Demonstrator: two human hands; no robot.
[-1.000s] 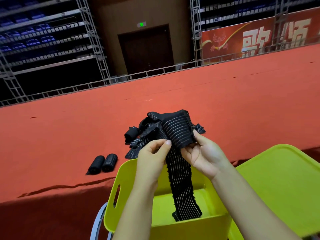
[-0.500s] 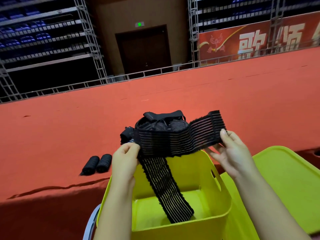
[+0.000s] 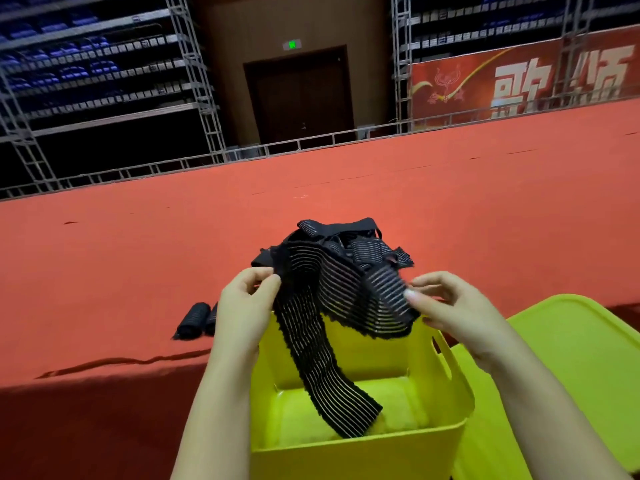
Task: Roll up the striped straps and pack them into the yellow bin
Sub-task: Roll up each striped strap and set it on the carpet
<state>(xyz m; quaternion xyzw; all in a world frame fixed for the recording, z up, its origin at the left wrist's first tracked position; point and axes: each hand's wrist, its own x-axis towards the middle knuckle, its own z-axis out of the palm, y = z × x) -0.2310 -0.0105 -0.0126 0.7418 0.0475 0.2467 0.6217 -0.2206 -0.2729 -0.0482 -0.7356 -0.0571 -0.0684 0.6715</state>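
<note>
Head view, looking down over a wide red carpeted platform (image 3: 450, 209) that fills the middle of the scene. Behind it stand metal scaffold frames (image 3: 194, 81), rows of blue seats (image 3: 69, 71), a dark double door (image 3: 301, 98) under a green exit sign (image 3: 292, 45), and a red banner (image 3: 519, 81) with large pale characters.

Nearest the viewer is a yellow bin (image 3: 356, 455), open at the top, with a slot handle in its right wall. Just to its right lies a flat yellow lid (image 3: 571, 358).

Above the bin, two bare hands hold one long black striped strap (image 3: 339, 292). The left hand (image 3: 247, 306) pinches the strap's upper left edge between thumb and fingers. The right hand (image 3: 453, 310) grips the other end at the right, thumb on top, the strap bunched and folded there. The hands are apart, with the strap arched between them. From the left hand's grip a loose tail hangs down, and its end rests inside the bin near the floor.

Behind the held strap, a tangled heap of striped straps (image 3: 363, 244) sits on the platform near its front edge.

To the left, on the platform, lie two rolled straps (image 3: 195, 318) side by side, touching each other; the right one is partly hidden by the left forearm.
</note>
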